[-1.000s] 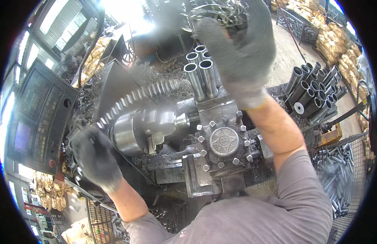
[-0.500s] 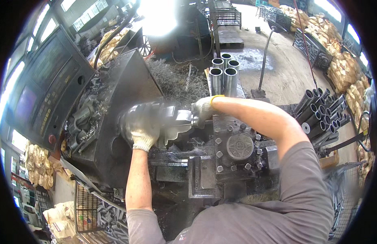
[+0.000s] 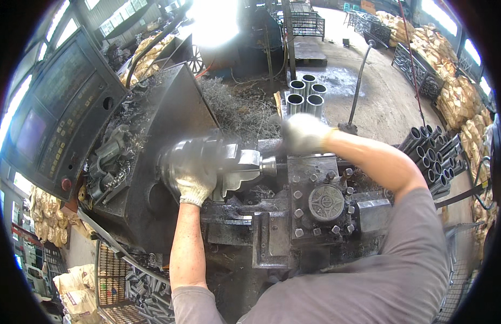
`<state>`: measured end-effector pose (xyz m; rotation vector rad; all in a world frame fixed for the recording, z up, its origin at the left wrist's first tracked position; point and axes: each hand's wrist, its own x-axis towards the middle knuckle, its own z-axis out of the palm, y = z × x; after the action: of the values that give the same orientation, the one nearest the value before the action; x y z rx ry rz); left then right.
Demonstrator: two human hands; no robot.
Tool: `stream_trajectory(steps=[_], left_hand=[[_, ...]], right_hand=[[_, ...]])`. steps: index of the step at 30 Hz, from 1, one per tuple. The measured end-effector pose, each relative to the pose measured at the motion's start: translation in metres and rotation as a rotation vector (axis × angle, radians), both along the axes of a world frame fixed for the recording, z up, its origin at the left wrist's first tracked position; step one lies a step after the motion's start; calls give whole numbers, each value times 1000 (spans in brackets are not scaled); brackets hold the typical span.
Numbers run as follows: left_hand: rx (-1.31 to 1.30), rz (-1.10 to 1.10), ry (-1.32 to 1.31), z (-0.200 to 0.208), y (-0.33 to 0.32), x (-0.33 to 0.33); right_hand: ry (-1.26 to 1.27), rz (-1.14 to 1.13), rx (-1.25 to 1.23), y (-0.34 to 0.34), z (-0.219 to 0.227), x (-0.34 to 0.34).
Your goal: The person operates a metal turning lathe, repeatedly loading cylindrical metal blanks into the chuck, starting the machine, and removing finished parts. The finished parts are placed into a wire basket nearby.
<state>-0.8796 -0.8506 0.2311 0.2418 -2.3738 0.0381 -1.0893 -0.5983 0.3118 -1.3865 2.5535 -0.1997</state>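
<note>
My left hand (image 3: 194, 181), in a white knit glove, presses round the near side of a lathe chuck (image 3: 188, 154); its fingertips blur into the chuck. Stepped metal jaws (image 3: 241, 162) stick out to the right of the chuck, and between them a short bright metal tube end (image 3: 269, 166) shows. My right hand (image 3: 307, 134), also gloved, hangs above the rear of the tool post (image 3: 325, 202), apart from the tube end. Motion smears its fingers. A dark shape lies at its left edge, and I cannot tell whether it is held.
Several upright steel tubes (image 3: 314, 103) stand behind my right hand. More tubes (image 3: 431, 159) lean stacked at the right. A control panel (image 3: 50, 119) rises at the left. Metal shavings (image 3: 229, 102) heap behind the machine, and a wire basket (image 3: 111, 281) stands lower left.
My right hand has left the tube end by the jaws and moved right and slightly up. My left hand stays on the chuck. The view has shifted slightly.
</note>
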Motion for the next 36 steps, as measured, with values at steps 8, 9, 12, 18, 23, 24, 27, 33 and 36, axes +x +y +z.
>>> stream_trajectory(steps=[8,9,12,18,23,24,27,33,36], left_hand=[[180,-323,34,8,45,-36],[277,-391,1,7,61,-48],[479,-469,48,17,121,-62],[576,-213,145,54,132,-37],[658,-59,146,39,91,8],[595,85,6,35,92,12],[829,81,-63,18,87,25],[849,-136,53,-29,154,76],[1102,-146,-111,-71,190,84]], right_hand=[[203,-383,-308,74,-37,-106],[213,-382,-302,76,-36,-101],[293,-208,-239,57,5,-16],[265,518,-885,53,75,70],[2,158,-371,37,39,31],[35,281,-265,15,6,8],[-80,265,199,-55,-73,-11],[-564,299,430,-55,-125,-73],[-716,319,306,-33,-87,-63]])
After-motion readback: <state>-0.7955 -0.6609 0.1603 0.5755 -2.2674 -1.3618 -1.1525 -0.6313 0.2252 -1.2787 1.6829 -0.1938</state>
